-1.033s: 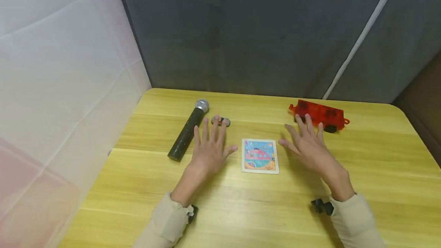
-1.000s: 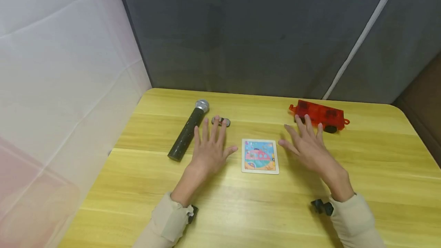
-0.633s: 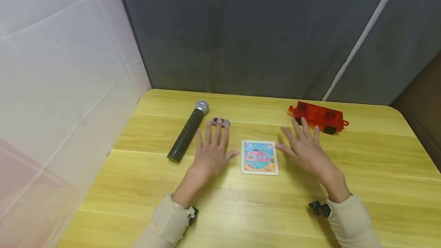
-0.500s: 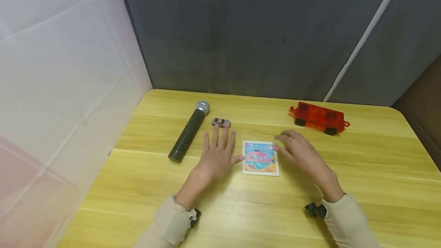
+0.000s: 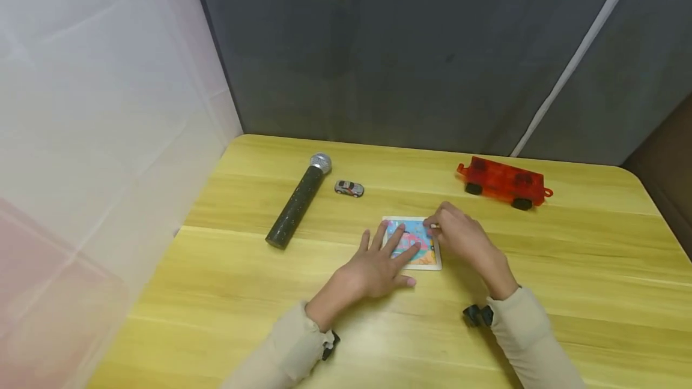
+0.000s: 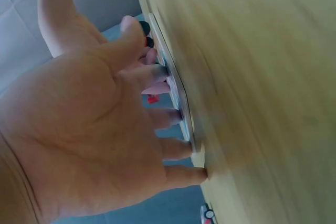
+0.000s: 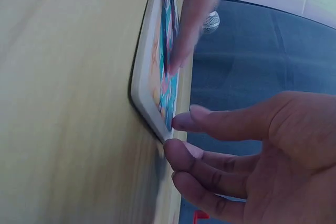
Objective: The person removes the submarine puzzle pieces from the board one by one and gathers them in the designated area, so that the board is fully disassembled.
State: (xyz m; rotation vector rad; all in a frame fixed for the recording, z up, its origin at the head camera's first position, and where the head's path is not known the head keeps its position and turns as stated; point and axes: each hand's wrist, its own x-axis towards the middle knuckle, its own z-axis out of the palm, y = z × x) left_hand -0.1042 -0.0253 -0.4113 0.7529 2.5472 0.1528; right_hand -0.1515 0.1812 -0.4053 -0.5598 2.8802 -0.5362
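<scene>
A small square jigsaw puzzle (image 5: pixel 435 264) with a white frame and a pink-and-blue sea picture lies flat on the table. My left hand (image 5: pixel 375 269) reaches over its left side, fingers straight and spread, fingertips down on the picture and at the frame. In the left wrist view, the little finger (image 6: pixel 185 176) comes down on the wood beside the frame. At the upper right of the puzzle, my right hand (image 5: pixel 467 238) has curled fingers and pinches the frame's edge. The right wrist view has the thumb (image 7: pixel 231 123) over the picture side and the index fingertip (image 7: pixel 177 153) at the outer edge.
A black speckled microphone (image 5: pixel 297 206) with a silver head lies at the left. Right of its head stands a small silver toy car (image 5: pixel 349 188). A see-through red toy wagon (image 5: pixel 505 182) with black wheels is at the back right, near the grey partition (image 5: pixel 378 65).
My left hand has moved right from beside the toy car onto the puzzle. My right hand has come left from near the wagon, its fingers curling in at the puzzle's edge.
</scene>
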